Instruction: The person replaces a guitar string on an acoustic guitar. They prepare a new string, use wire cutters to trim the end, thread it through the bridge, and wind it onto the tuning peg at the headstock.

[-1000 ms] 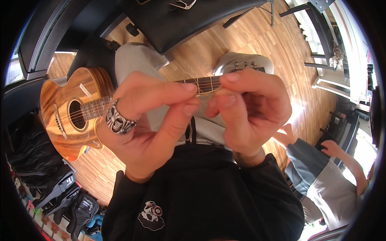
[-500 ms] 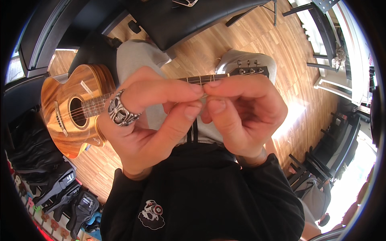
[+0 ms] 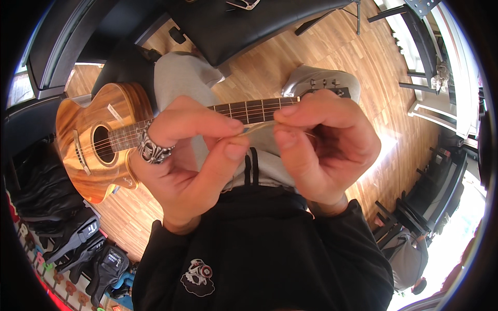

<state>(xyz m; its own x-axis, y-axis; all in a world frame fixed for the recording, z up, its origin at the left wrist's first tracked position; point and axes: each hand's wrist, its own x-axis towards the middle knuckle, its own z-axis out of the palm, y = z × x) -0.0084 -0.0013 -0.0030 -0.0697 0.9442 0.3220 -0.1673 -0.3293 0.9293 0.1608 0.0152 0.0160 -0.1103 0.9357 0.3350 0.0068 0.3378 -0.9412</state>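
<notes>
Between my two hands runs a thin golden string (image 3: 259,126), bowed slightly upward. My left hand (image 3: 192,171), with a silver ring (image 3: 152,149) on one finger, pinches one part of it between thumb and forefinger. The thumb and forefinger of my right hand (image 3: 327,155) pinch it a short way to the right. Behind both hands an acoustic guitar (image 3: 78,122) lies across my lap, its brown wooden body to the left. Its neck (image 3: 254,110) passes behind the fingers, and the headstock (image 3: 338,92) at the right is partly covered by my right hand.
A black padded bench (image 3: 244,33) stands ahead, beyond my knees. Black cases (image 3: 85,243) lie at the lower left. Black stands or chairs (image 3: 433,192) are at the right, near a seated person's grey clothing (image 3: 407,259). The floor (image 3: 332,49) is wood.
My hands have drawn apart from nearly touching, and a longer stretch of the string now shows between them. Both still pinch it. The guitar appears slightly shifted right in view.
</notes>
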